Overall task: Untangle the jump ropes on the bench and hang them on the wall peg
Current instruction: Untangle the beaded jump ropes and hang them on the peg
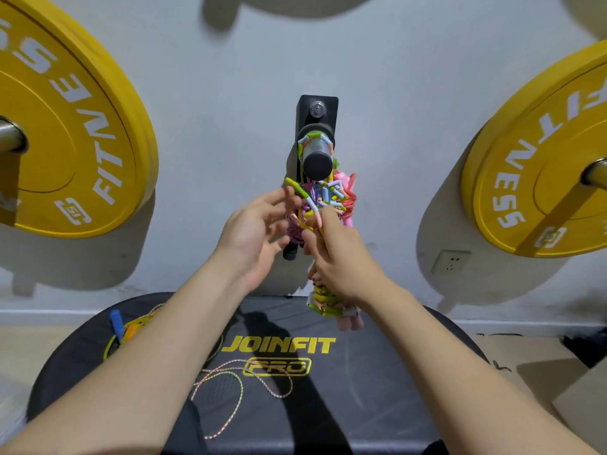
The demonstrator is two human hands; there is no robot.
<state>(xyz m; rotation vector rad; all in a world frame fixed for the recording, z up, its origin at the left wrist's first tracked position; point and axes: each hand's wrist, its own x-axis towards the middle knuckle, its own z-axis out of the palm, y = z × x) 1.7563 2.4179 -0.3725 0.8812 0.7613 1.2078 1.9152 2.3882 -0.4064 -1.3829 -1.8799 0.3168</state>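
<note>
Fingers of the left hand: spread and loose, gripping nothing, tips just beside the hanging ropes at frame centre.
Fingers of the right hand: curled round the beaded jump rope, pinching its strands below the peg.
Beaded jump rope: green, blue, yellow and pink segments. One loop lies over the wall peg, the rest bunches under it, and a folded bundle hangs beneath the right hand above the counter's far edge.
Pink rope: hangs just right of the peg, touching the beaded one.
Purple rope: behind the left fingertips, blurred.
Counter: black pad across the lower frame, lettered JOINFIT PRO.
Thin braided rope: loose loops on the counter, lower centre.
Yellow rope with blue handle: on the counter, lower left, partly hidden by the left forearm.
Weight plates: yellow, on the wall, one at upper left, one at the right edge
</note>
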